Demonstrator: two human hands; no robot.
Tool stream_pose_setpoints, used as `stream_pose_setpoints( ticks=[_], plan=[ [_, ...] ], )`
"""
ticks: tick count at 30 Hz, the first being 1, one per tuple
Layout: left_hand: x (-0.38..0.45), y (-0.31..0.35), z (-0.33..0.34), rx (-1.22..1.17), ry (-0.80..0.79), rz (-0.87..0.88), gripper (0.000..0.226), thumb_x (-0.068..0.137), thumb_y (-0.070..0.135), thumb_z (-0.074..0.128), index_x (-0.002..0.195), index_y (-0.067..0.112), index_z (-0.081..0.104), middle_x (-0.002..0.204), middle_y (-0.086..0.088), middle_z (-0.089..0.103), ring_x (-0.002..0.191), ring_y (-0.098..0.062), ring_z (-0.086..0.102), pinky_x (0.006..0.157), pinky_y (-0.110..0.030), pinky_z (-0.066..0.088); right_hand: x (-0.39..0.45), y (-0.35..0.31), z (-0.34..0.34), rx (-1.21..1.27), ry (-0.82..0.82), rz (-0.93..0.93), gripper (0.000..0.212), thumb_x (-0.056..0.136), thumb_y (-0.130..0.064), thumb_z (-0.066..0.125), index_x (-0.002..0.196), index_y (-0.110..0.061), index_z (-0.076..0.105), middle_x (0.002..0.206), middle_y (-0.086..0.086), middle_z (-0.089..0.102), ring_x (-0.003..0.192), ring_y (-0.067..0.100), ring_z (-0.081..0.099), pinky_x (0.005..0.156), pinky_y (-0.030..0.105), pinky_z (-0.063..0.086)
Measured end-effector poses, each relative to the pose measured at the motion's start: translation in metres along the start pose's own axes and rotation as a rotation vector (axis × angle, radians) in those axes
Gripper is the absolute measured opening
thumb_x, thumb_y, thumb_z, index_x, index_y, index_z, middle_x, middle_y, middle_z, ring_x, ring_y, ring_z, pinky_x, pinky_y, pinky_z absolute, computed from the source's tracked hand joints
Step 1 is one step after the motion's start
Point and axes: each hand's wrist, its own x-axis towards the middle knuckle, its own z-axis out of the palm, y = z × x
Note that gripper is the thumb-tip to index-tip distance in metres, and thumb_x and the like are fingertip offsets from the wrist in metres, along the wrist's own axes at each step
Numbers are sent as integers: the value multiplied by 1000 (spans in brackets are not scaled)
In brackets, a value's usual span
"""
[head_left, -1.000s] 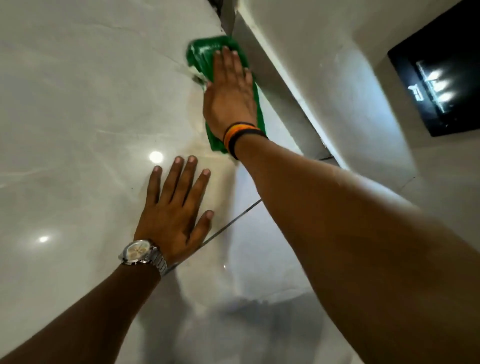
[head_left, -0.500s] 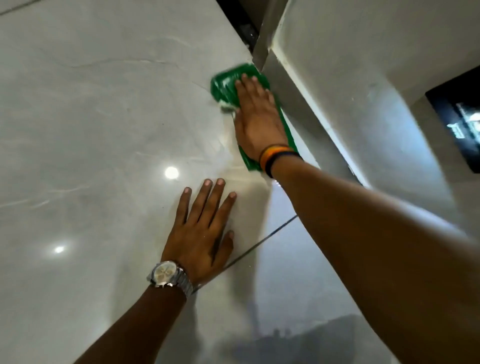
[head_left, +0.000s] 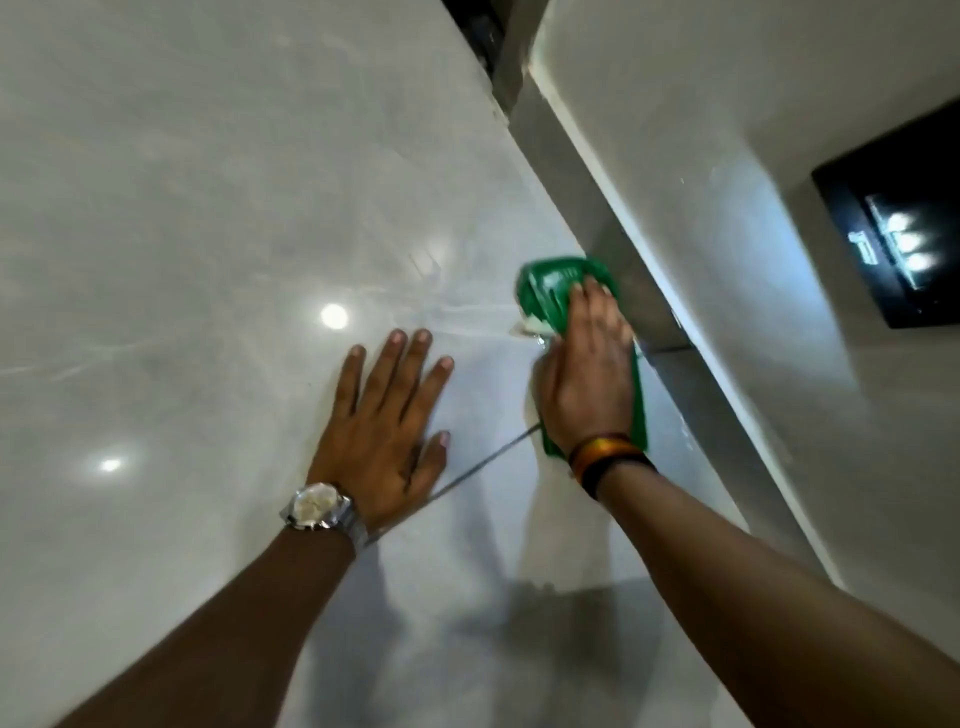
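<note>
A green cloth (head_left: 545, 286) lies on the glossy pale tile floor (head_left: 208, 208), close against the grey skirting (head_left: 618, 244). My right hand (head_left: 587, 374) presses flat on top of the cloth, which bunches up in front of the fingertips. It wears orange and black wristbands. My left hand (head_left: 384, 421) rests palm down on the tile to the left of the cloth, fingers spread and straight, a silver watch on the wrist. A small wet or white patch shows at the cloth's left edge.
A dark grout line (head_left: 483, 465) runs across the floor between my hands. The white wall (head_left: 727, 156) rises on the right above the skirting. A black glossy panel (head_left: 893, 228) sits on it. A dark gap (head_left: 483, 31) opens at the top.
My right hand has slid the green cloth back toward me along the skirting. My left hand stays planted on the tile. The view has shifted.
</note>
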Motion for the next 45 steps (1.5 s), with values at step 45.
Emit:
stream_pose_setpoints(
  ticks=[45],
  plan=[
    [-3,5,5,14,5,-3,74,104,41,45,170,10,31,181,-19,18,169,-38,12,135,-65,8,-16,1,12,-65,52,102,64,100,-25,33,159,-3,20,166,15,26,154,31,22,127,47,16]
  ],
)
